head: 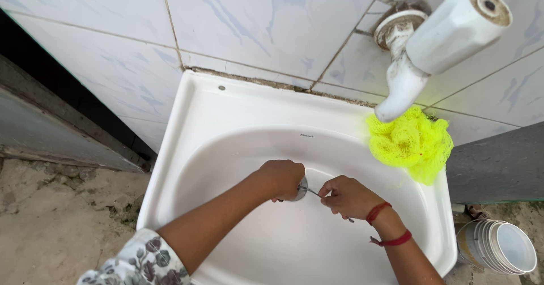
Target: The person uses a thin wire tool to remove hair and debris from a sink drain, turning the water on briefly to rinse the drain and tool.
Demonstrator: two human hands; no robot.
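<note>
Fingers of right hand pinched narrow on thin metal handle of a spoon. Spoon lies low in white sink, at basin centre. Left hand curled shut over spoon bowl. Yellow mesh scrubber on far right rim, under white tap. Stacked plastic cups on floor, right.

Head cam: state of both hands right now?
Left hand: closed over the metal spoon bowl in the white sink.
Right hand: closed, pinching the spoon's thin handle.
</note>
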